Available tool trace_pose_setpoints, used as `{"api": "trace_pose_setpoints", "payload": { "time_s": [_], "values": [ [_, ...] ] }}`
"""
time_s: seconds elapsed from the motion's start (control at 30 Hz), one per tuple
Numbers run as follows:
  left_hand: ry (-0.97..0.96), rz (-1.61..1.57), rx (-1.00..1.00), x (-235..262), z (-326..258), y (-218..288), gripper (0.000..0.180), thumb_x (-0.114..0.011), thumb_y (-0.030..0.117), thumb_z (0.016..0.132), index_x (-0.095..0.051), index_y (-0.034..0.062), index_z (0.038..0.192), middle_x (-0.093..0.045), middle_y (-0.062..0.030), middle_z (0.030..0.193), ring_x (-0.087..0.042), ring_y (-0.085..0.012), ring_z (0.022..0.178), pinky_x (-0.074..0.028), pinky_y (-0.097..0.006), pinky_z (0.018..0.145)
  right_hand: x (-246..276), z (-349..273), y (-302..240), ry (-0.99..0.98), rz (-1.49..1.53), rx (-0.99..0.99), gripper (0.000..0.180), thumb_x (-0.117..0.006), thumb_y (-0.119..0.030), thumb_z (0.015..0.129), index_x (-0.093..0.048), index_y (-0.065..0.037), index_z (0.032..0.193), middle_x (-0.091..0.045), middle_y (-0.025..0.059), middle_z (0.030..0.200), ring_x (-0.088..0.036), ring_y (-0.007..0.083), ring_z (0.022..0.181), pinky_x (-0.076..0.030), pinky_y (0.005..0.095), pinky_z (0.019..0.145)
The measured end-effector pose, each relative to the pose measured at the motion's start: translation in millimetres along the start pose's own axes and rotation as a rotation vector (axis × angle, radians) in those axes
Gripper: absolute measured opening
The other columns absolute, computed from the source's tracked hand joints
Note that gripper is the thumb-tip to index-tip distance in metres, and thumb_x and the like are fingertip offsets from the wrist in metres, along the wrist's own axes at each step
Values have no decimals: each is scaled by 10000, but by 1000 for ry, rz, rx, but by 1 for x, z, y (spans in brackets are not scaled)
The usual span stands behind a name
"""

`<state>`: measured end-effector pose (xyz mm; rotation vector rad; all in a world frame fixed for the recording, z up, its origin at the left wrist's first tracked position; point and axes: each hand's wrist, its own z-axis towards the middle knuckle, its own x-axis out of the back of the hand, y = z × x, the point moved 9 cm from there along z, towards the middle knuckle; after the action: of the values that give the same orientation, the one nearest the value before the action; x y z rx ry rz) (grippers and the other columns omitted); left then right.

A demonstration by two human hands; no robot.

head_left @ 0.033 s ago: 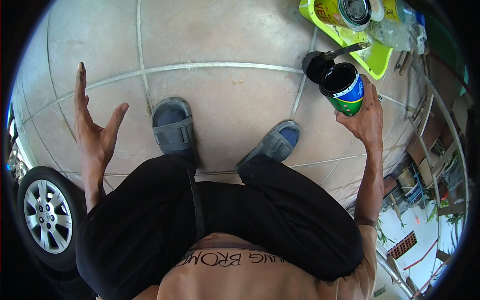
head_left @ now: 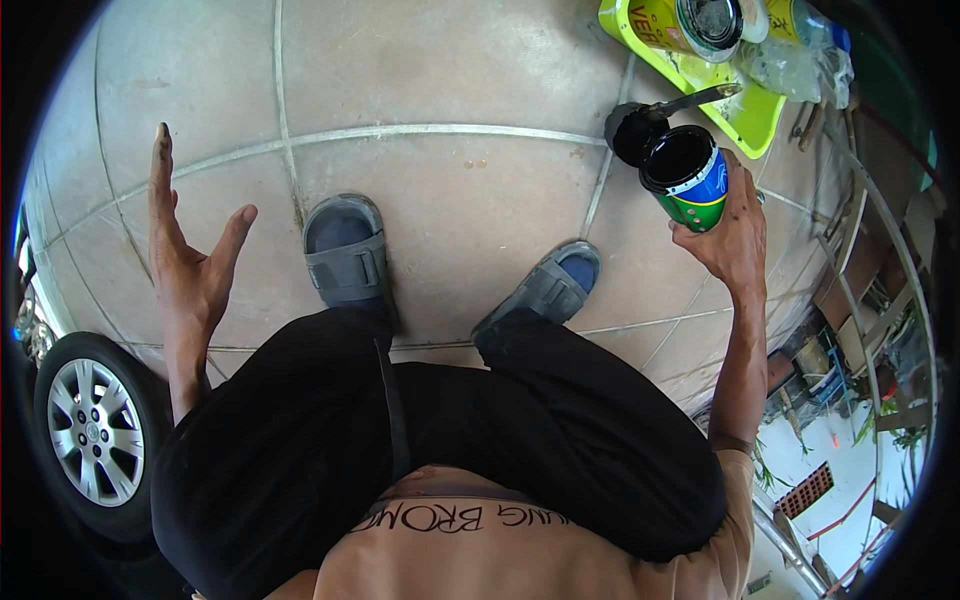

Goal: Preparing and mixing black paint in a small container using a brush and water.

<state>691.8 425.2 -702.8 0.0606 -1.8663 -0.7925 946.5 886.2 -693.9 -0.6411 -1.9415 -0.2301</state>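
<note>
I hold the green-and-blue open tin can [head_left: 690,178] in my right hand [head_left: 735,240]. Just beyond that hand sits the yellow-green plastic tray [head_left: 750,115]. My left hand [head_left: 190,260] is raised well apart, with the silver-rimmed car wheel [head_left: 95,430] below it and the two grey sandals [head_left: 345,250] between both hands.

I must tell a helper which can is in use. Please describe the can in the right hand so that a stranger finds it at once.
Start at the yellow-green tray on the tiled floor, top right. Just below its near edge, the right hand holds a small open can from underneath. Unlike the yellow can lying in the tray, this one is green and blue with a black inside.
</note>
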Motion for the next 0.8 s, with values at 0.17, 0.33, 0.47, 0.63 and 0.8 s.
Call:
{"api": "trace_pose_setpoints", "payload": {
  "time_s": [0.17,0.33,0.47,0.63,0.8],
  "values": [
    [11,1,-8,0,-2,3,976,-834,161,822,-270,245,1614,-301,-83,1666,-303,-332,1522,-296,-600,1200,2,-1,-3,6,0,1,950,-840,-193,597,-432,-67,1446,-592,191,1257,-630,405,1118,-526,485,968],
    [12,16,-7,1,-4,1,991,-834,144,816,-261,243,1618,-301,-88,1665,-303,-335,1521,-292,-604,1202,4,-1,-6,4,-13,3,943,-838,-187,596,-436,-70,1441,-593,194,1250,-631,404,1107,-525,484,966],
    [20,5,-23,1,-4,3,989,-834,152,815,-263,242,1618,-310,-92,1660,-303,-340,1520,-288,-609,1204,6,-1,-7,8,-17,11,931,-834,-183,597,-441,-70,1434,-595,196,1242,-632,405,1096,-524,482,961],
    [19,30,-15,2,-4,4,991,-835,156,811,-265,242,1617,-320,-99,1655,-302,-349,1519,-280,-608,1208,6,-2,-7,8,-17,20,919,-829,-182,601,-445,-62,1428,-598,198,1233,-633,405,1090,-523,481,954],
    [25,40,-28,2,-4,7,985,-833,151,813,-268,239,1616,-331,-104,1649,-303,-350,1519,-275,-596,1214,8,-3,-9,15,-2,24,907,-825,-182,605,-452,-57,1422,-602,197,1222,-636,403,1080,-527,480,943]
  ]
}}
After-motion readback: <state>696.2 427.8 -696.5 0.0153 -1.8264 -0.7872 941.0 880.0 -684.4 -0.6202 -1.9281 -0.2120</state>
